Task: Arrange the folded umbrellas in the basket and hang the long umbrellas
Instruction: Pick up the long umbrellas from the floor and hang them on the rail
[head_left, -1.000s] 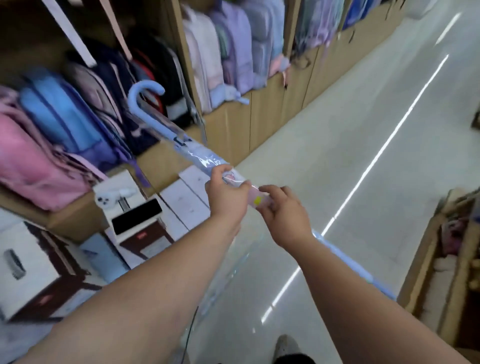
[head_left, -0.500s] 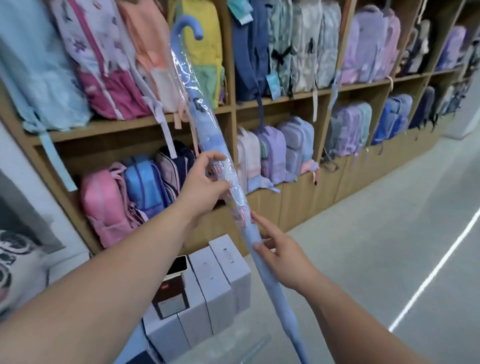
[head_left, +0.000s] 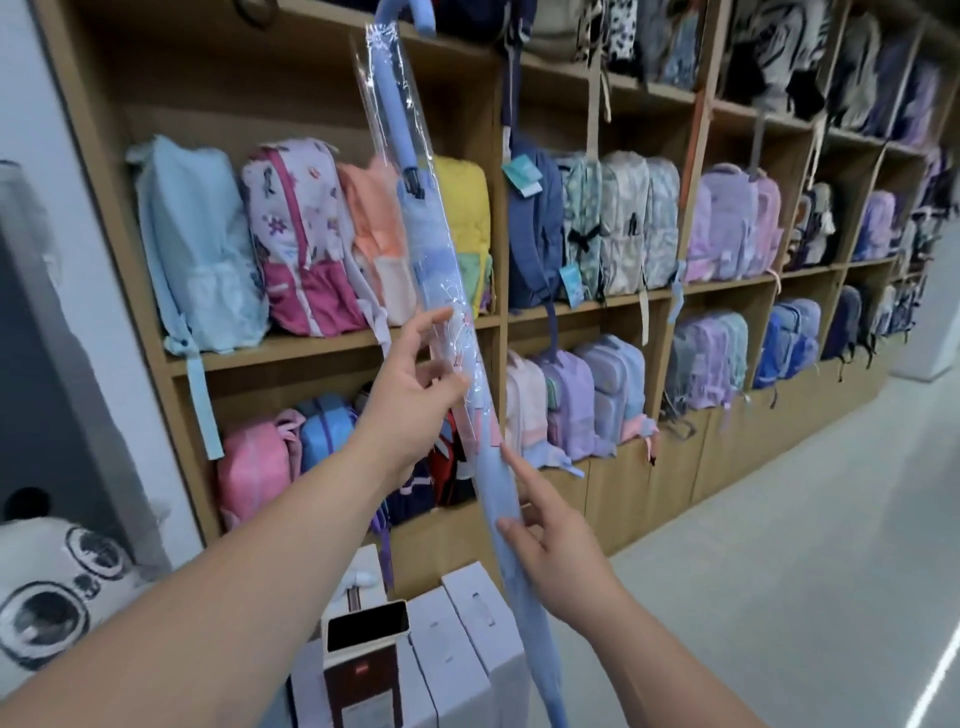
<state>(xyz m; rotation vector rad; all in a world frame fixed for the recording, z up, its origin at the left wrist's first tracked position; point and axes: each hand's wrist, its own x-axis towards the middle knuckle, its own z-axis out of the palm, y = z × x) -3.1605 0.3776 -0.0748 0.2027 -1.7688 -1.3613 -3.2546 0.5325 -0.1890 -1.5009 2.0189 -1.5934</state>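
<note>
A long light-blue umbrella (head_left: 441, 280) in a clear plastic sleeve stands nearly upright in front of the backpack shelves. Its hooked handle (head_left: 415, 13) is up at the top shelf edge, and its tip runs out of the frame at the bottom. My left hand (head_left: 415, 384) touches the sleeve at mid-length with its fingers stretched out. My right hand (head_left: 545, 540) pinches the lower shaft between thumb and fingers. No basket or folded umbrellas are in view.
Wooden shelving (head_left: 337, 345) filled with backpacks runs along the wall to the right. White boxes (head_left: 467, 639) and a box with a dark screen (head_left: 366, 629) stand on the floor below. A panda plush (head_left: 47, 587) sits at the left. Pale floor (head_left: 779, 571) stretches to the right.
The umbrella has swung from slanted and low to nearly upright, with its hook now at the top shelf edge. My left hand's fingers have straightened, and my view has turned up to the shelves.
</note>
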